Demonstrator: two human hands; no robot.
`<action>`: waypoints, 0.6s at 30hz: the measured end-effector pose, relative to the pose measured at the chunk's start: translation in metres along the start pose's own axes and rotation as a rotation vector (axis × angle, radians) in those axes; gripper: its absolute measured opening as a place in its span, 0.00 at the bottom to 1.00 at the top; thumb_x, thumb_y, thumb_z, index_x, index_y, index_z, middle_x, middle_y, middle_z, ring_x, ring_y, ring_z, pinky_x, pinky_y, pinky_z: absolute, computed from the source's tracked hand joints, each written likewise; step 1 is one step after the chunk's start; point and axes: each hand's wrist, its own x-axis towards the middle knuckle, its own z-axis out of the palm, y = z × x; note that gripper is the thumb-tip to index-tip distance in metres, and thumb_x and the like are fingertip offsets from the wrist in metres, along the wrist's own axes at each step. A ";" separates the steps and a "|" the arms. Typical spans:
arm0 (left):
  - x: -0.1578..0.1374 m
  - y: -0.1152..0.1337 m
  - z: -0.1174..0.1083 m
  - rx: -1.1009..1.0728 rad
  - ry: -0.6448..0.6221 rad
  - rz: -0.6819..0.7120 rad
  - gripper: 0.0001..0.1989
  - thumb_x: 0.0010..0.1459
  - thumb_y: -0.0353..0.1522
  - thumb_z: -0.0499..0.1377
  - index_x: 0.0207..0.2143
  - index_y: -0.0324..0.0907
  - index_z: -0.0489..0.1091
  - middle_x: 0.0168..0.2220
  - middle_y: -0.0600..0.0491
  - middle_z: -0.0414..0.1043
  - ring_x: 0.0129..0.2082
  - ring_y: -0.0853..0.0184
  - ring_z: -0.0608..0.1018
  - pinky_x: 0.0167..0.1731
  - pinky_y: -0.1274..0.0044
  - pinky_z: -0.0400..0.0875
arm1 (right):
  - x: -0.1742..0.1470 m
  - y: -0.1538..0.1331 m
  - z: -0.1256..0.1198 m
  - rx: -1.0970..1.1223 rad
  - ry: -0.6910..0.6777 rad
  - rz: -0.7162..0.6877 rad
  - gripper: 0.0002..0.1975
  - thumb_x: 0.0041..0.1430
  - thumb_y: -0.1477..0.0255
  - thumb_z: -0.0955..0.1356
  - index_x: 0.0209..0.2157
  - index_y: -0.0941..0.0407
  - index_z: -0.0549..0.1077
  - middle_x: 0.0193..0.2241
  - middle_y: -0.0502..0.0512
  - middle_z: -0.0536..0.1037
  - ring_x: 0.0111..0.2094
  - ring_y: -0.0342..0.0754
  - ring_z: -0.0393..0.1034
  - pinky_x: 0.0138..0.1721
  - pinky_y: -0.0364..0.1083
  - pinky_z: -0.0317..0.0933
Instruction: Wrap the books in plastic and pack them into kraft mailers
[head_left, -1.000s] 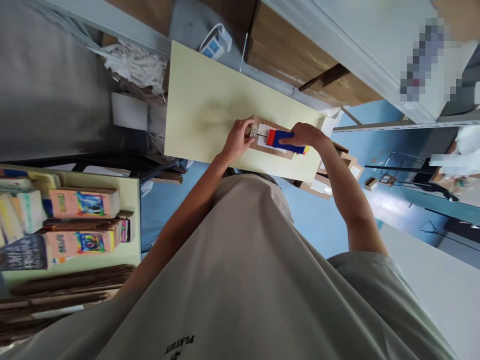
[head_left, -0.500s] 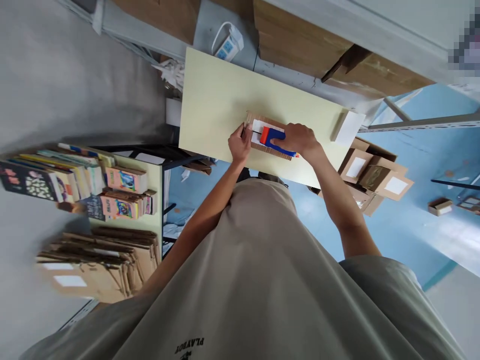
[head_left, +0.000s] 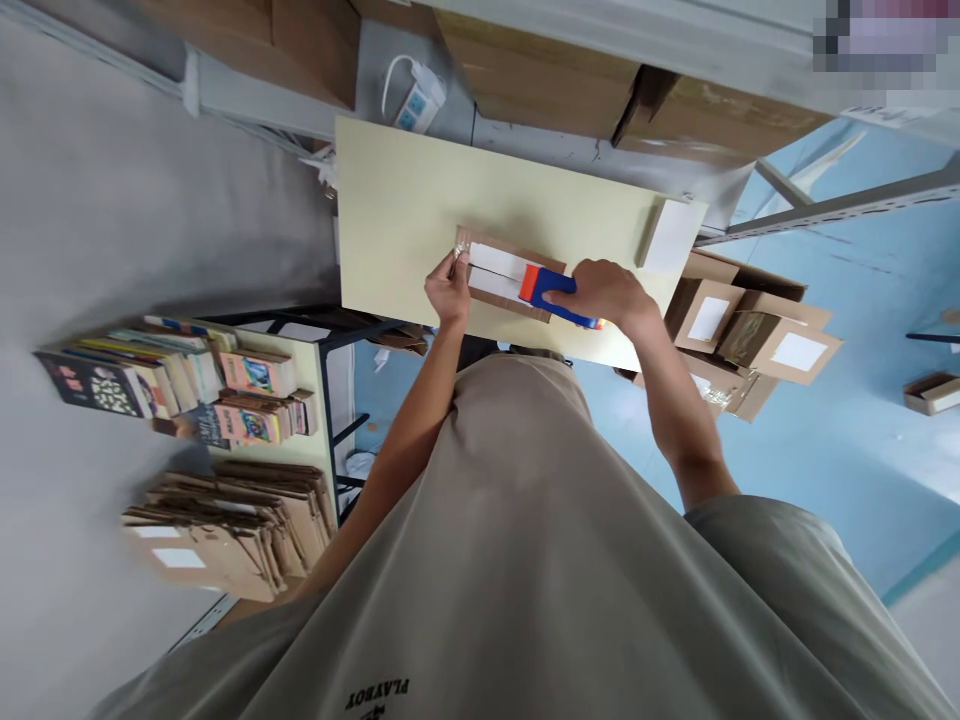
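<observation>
On the pale yellow board (head_left: 397, 210) lies a narrow brown cardboard box (head_left: 491, 284), its upper side largely white with a dark seam along the middle. My left hand (head_left: 448, 290) is closed at the box's left end, thumb and fingers pinching that edge, where shiny clear tape shows. My right hand (head_left: 611, 292) is wrapped round a blue tape dispenser (head_left: 551, 290) with an orange-red front. The dispenser rests over the right part of the box, in line with the seam. Its underside and the box's right end are partly hidden.
A white box (head_left: 673, 235) stands at the board's right end. Behind are a white power strip (head_left: 420, 105) and large cartons (head_left: 540, 75). Open cartons (head_left: 742, 320) sit at the right. To the left, a shelf holds books (head_left: 127, 370) and flattened cardboard (head_left: 225, 530).
My right hand has drawn the tape dispenser rightward along the box, uncovering more of the white surface and seam. My left hand stays at the box's left end. The view has shifted slightly.
</observation>
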 end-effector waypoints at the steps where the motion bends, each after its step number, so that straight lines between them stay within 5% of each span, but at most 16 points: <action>1: 0.000 -0.001 0.001 0.009 0.056 0.021 0.23 0.70 0.54 0.68 0.32 0.47 0.76 0.30 0.54 0.72 0.41 0.58 0.80 0.41 0.71 0.74 | -0.012 0.013 -0.002 0.011 -0.010 0.024 0.32 0.78 0.41 0.69 0.50 0.58 0.85 0.39 0.69 0.86 0.47 0.69 0.84 0.50 0.59 0.73; 7: -0.003 0.003 0.007 0.086 0.101 0.067 0.23 0.72 0.50 0.68 0.29 0.47 0.73 0.26 0.56 0.63 0.33 0.61 0.75 0.39 0.72 0.73 | -0.054 0.075 -0.001 0.120 -0.033 0.129 0.31 0.73 0.37 0.71 0.38 0.53 0.82 0.29 0.62 0.83 0.36 0.60 0.80 0.38 0.54 0.67; 18: -0.004 0.015 0.011 0.155 0.087 0.052 0.27 0.68 0.59 0.63 0.28 0.50 0.67 0.27 0.55 0.64 0.37 0.58 0.77 0.40 0.69 0.76 | -0.050 0.106 0.011 0.263 -0.095 0.077 0.24 0.73 0.46 0.75 0.36 0.52 0.83 0.27 0.58 0.84 0.33 0.57 0.81 0.37 0.54 0.68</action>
